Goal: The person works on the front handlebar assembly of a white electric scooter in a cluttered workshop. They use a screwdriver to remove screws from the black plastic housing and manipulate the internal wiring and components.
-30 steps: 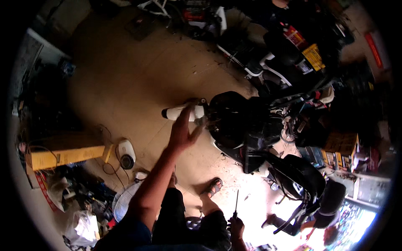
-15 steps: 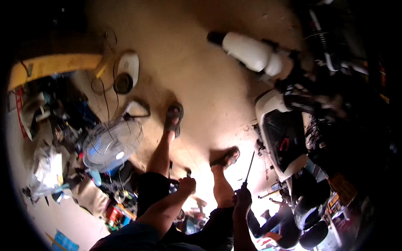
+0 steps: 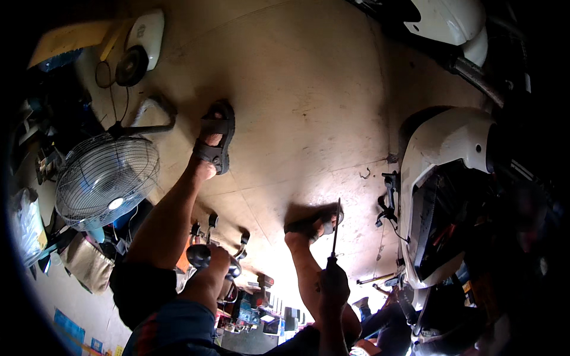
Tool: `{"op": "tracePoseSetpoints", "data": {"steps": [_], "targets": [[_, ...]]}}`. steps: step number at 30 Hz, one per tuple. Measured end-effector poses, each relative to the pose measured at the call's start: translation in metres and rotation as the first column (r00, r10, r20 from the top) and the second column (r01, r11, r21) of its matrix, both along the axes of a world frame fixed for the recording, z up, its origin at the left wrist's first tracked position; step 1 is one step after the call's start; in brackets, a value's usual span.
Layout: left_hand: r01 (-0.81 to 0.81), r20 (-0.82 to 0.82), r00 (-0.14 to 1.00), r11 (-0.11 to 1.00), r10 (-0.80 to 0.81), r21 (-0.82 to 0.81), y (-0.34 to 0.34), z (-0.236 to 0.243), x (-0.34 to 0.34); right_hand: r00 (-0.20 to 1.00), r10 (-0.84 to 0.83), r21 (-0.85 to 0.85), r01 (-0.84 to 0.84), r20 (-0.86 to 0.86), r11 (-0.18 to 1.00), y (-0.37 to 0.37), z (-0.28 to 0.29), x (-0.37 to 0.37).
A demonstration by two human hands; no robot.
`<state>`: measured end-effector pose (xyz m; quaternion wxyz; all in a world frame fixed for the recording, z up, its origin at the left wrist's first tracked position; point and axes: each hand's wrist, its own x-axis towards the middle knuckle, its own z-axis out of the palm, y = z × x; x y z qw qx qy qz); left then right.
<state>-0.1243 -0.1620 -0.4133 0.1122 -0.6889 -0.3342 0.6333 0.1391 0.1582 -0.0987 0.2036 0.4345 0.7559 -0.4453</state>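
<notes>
My right hand [image 3: 333, 283] is closed round the handle of a screwdriver [image 3: 336, 228], its long thin dark shaft pointing away from me. The tip lies in line with my right sandal [image 3: 314, 225]. My left hand [image 3: 217, 261] is bent into a fist in front of my left thigh. Beside its knuckles shows a dark rounded piece [image 3: 198, 256]; whether I grip it cannot be made out. On the right stands a white scooter body [image 3: 415, 178] with a dark open hollow, some way from my right hand.
A round wire-caged fan [image 3: 107, 178] lies at the left, near a white casing with a black wheel [image 3: 132, 65]. Black casters [image 3: 212, 220] stand by my left hand. A white fairing [image 3: 448, 21] is at the far right. Small dark parts [image 3: 387, 204] lie beside the scooter body.
The view has shifted and come closer, with the fan and scooter body spread further apart. My left hand has moved left. The screwdriver now points straighter ahead, still in my right hand.
</notes>
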Motion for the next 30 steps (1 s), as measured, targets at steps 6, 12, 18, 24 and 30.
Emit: {"op": "tracePoseSetpoints", "data": {"steps": [6,12,18,24,30], "targets": [[-0.067,0.123,0.989,0.993,0.079,-0.098,0.010,-0.040,0.024,1.000,-0.022,-0.026,0.022,0.008,0.999,0.021,-0.019,-0.042],[-0.691,0.411,0.382,0.551,0.828,-0.468,0.003,-0.053,0.116,0.992,0.095,0.103,-0.086,-0.084,0.991,0.052,-0.007,-0.059],[-0.694,0.548,0.041,0.418,0.836,-0.585,0.112,-0.062,0.117,0.891,-0.412,-0.122,0.395,-0.191,0.910,0.049,0.021,-0.077],[-0.446,0.575,0.001,0.515,0.818,-0.732,0.274,0.001,0.112,0.794,-0.506,-0.245,0.445,-0.337,0.861,0.033,0.098,-0.090],[-0.324,0.542,0.229,0.588,0.809,-0.741,0.358,0.137,0.087,0.409,-0.534,-0.268,0.549,-0.740,0.792,0.004,0.086,-0.071]]}}
